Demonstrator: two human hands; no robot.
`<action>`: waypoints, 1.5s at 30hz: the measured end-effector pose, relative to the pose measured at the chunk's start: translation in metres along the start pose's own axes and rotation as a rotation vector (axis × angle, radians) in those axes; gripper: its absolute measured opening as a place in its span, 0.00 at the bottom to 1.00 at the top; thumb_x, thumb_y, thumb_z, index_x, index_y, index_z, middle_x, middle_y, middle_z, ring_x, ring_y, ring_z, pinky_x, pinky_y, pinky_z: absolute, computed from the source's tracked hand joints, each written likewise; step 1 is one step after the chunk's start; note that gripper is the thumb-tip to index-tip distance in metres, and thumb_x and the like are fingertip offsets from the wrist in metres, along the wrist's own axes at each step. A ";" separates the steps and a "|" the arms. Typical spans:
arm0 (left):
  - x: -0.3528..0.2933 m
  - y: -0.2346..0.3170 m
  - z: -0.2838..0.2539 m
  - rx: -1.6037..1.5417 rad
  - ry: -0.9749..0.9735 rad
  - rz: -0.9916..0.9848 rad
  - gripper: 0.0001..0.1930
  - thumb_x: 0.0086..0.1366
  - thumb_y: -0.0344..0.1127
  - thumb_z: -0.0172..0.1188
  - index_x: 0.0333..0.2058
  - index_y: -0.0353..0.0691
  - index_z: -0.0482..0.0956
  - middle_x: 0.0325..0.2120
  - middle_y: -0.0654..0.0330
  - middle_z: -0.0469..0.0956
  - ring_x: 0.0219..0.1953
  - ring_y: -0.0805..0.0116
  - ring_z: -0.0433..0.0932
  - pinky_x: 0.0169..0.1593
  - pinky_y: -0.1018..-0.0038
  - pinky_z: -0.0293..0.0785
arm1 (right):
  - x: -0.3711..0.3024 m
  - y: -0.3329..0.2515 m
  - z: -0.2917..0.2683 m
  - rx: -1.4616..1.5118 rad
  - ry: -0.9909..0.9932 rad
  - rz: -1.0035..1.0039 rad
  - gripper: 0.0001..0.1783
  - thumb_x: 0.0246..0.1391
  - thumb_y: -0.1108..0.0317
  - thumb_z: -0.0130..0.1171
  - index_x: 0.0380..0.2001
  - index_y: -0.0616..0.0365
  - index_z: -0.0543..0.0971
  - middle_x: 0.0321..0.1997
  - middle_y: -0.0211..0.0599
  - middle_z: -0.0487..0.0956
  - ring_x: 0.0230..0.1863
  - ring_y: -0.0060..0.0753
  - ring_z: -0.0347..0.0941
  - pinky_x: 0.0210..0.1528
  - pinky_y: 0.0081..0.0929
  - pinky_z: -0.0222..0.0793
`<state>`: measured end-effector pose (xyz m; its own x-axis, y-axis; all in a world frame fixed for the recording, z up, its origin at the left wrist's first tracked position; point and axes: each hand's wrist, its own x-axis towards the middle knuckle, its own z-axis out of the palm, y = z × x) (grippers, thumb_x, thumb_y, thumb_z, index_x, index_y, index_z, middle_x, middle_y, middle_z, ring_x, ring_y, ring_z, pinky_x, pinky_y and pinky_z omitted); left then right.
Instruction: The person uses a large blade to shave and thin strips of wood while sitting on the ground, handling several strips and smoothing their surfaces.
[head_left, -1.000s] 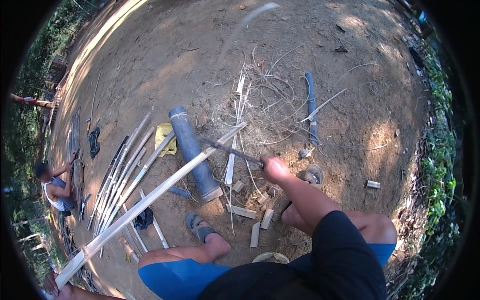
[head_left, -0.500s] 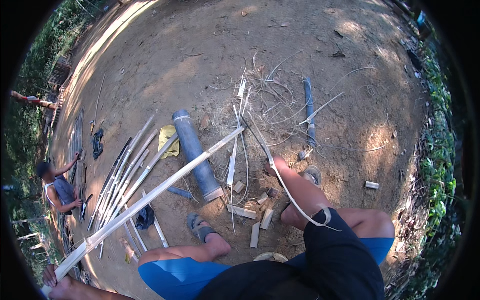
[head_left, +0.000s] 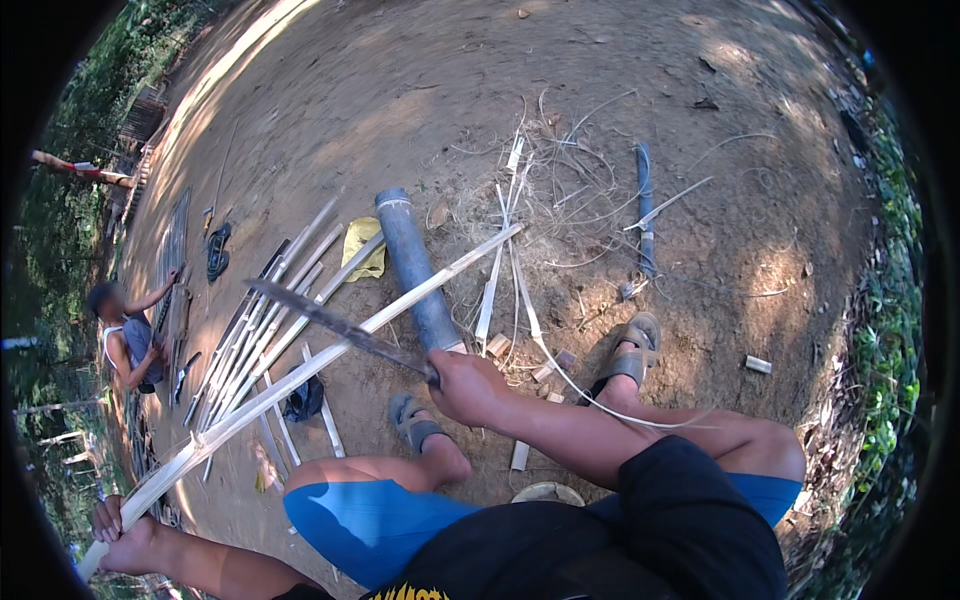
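At the lower left my left hand (head_left: 125, 537) is closed around the thick near end of a long split bamboo strip (head_left: 262, 401). The strip slants up to the right above the ground. My right hand (head_left: 468, 387) grips a machete (head_left: 325, 318) whose dark blade points to the upper left and crosses the strip in view. Whether blade and strip touch, I cannot tell. The machete's handle is hidden inside my fist. A thin peeled sliver (head_left: 533, 318) curves from near the strip's far end down past my right forearm.
A thick dark bamboo tube (head_left: 408, 250) lies beyond the strip, beside a yellow bag (head_left: 364, 250). Several bamboo strips (head_left: 285, 290) lie at left. Shavings (head_left: 570, 185), a narrow dark tube (head_left: 645, 215) and cut bamboo pieces (head_left: 520, 456) are ahead. Another person (head_left: 125, 345) sits far left.
My right hand with the machete has swung left and nearer, from the strip's far end to across its middle. My left hand keeps its hold. The view has shifted slightly.
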<state>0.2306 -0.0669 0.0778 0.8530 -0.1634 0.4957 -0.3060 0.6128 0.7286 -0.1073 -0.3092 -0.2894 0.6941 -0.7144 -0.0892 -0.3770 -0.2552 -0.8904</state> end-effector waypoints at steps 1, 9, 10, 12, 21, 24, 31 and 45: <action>-0.004 0.000 0.002 -0.015 -0.016 0.004 0.41 0.60 0.81 0.21 0.17 0.46 0.58 0.11 0.66 0.57 0.12 0.75 0.56 0.17 0.79 0.52 | -0.002 -0.018 0.003 0.000 -0.022 -0.073 0.12 0.49 0.66 0.58 0.37 0.57 0.71 0.32 0.51 0.79 0.37 0.59 0.77 0.38 0.52 0.72; -0.051 0.004 0.006 -0.078 -0.026 0.045 0.41 0.60 0.81 0.25 0.19 0.44 0.61 0.11 0.67 0.56 0.12 0.76 0.56 0.17 0.80 0.54 | -0.008 0.004 0.015 -0.065 0.066 0.090 0.12 0.51 0.65 0.58 0.39 0.56 0.73 0.34 0.52 0.80 0.37 0.61 0.77 0.41 0.52 0.73; -0.056 0.004 0.007 -0.054 0.008 0.066 0.40 0.61 0.80 0.24 0.20 0.45 0.60 0.11 0.67 0.55 0.12 0.76 0.55 0.17 0.80 0.54 | -0.005 0.029 0.009 -0.078 0.044 0.217 0.12 0.53 0.65 0.57 0.40 0.56 0.74 0.35 0.53 0.80 0.37 0.61 0.77 0.42 0.53 0.73; -0.061 0.001 0.012 -0.072 0.029 0.061 0.41 0.61 0.80 0.24 0.20 0.44 0.61 0.11 0.66 0.56 0.12 0.76 0.55 0.17 0.80 0.54 | -0.002 0.114 0.001 -0.149 0.111 0.465 0.12 0.56 0.64 0.54 0.42 0.55 0.75 0.38 0.54 0.81 0.43 0.60 0.77 0.47 0.52 0.72; -0.059 0.006 -0.003 -0.073 0.032 0.052 0.43 0.60 0.81 0.22 0.19 0.43 0.62 0.11 0.66 0.58 0.12 0.75 0.56 0.17 0.80 0.54 | -0.005 0.114 -0.012 -0.297 0.102 0.278 0.12 0.54 0.64 0.55 0.42 0.51 0.76 0.37 0.48 0.81 0.41 0.56 0.78 0.45 0.50 0.73; -0.051 0.005 -0.005 -0.060 -0.005 0.059 0.43 0.60 0.81 0.21 0.19 0.43 0.62 0.11 0.65 0.59 0.12 0.75 0.56 0.17 0.79 0.54 | -0.003 0.158 -0.038 -0.265 0.163 0.534 0.12 0.54 0.64 0.54 0.42 0.52 0.77 0.39 0.49 0.82 0.43 0.56 0.78 0.46 0.50 0.72; -0.033 0.004 -0.004 -0.045 -0.025 -0.010 0.41 0.61 0.80 0.23 0.18 0.44 0.60 0.11 0.65 0.58 0.12 0.74 0.57 0.17 0.78 0.54 | 0.001 0.175 -0.032 -0.249 0.110 0.325 0.15 0.51 0.67 0.55 0.44 0.54 0.76 0.39 0.50 0.81 0.45 0.55 0.78 0.50 0.46 0.72; 0.038 -0.001 -0.032 0.059 0.038 0.036 0.37 0.66 0.74 0.23 0.18 0.45 0.59 0.10 0.66 0.55 0.12 0.72 0.55 0.18 0.75 0.53 | 0.040 0.247 -0.063 -0.214 0.071 0.632 0.14 0.51 0.68 0.57 0.41 0.58 0.78 0.40 0.55 0.81 0.45 0.56 0.79 0.46 0.45 0.74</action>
<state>0.2764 -0.0487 0.0809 0.8560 -0.1117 0.5047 -0.3603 0.5713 0.7375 -0.2116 -0.4421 -0.4848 0.2604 -0.8083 -0.5281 -0.8161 0.1081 -0.5677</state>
